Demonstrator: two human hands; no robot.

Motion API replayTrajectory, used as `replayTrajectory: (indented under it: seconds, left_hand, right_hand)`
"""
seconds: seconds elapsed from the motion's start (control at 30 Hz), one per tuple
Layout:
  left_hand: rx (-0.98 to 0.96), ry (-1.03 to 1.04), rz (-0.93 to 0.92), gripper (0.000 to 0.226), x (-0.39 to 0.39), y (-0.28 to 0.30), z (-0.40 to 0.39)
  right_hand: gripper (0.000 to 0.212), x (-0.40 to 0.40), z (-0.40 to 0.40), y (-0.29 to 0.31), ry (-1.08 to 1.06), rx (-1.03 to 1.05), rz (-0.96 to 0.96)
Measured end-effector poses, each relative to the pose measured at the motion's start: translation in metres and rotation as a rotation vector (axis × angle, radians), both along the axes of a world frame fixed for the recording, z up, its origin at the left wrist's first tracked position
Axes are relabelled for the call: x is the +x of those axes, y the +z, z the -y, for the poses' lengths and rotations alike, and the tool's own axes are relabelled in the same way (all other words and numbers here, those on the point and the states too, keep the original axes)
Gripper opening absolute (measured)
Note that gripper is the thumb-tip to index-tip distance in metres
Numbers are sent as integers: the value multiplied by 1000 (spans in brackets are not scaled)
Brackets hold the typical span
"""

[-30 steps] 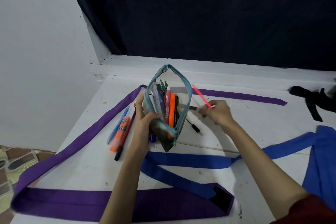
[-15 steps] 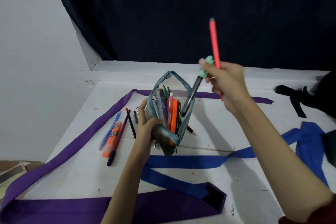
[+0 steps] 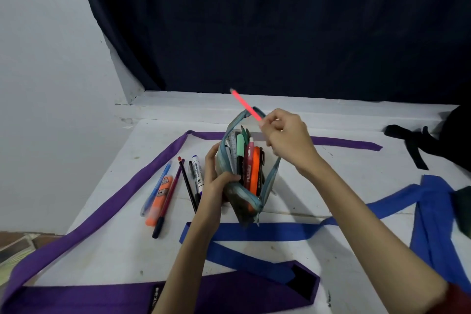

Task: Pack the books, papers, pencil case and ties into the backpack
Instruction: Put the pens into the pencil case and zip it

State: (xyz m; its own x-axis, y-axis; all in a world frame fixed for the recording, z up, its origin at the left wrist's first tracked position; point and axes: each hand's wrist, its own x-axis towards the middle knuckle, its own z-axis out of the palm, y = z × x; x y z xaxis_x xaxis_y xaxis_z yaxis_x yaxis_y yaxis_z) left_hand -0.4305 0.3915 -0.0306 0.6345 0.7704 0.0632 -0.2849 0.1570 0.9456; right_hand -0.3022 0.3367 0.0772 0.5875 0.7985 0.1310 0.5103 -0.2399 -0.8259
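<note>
Pencil case (image 3: 238, 201) looks like soft cloth with a clear glossy plastic side. Beside it, matt cloth ties: purple tie (image 3: 84, 219), blue tie (image 3: 267, 233). Table (image 3: 344, 178) painted, scuffed.

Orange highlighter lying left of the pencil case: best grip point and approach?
Pinch the orange highlighter across its mid-barrel from above. It lies flat on the table, wedged between a blue pen and a red pencil, so only its top is exposed; probably roll it free first. The left hand is nearest but holds the pencil case.

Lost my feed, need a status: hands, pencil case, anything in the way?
Left hand grips open pencil case. Right hand pinches pink pencil above it. Loose pens on table beside case; ties unpacked.
</note>
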Motion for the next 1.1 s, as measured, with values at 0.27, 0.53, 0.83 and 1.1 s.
replayTrajectory:
  seconds: [0.27, 0.53, 0.83, 1.1]
  left_hand:
    - [-20, 24, 34, 75, -4, 1, -5]
    - [18, 13, 12, 69, -2, 1, -3]
    - [15, -4, 17, 66, -3, 1, -4]
    - [66, -65, -27, 80, -1, -5, -4]
  right_hand:
    - [17, 9, 32, 22, 62, -147, -38]
    - [21, -1, 4, 9, 62, -267, 68]
    - [8, -9, -16, -5, 96, -234, 14]
    - [6, -5, -25, -8, 86, -232, -4]
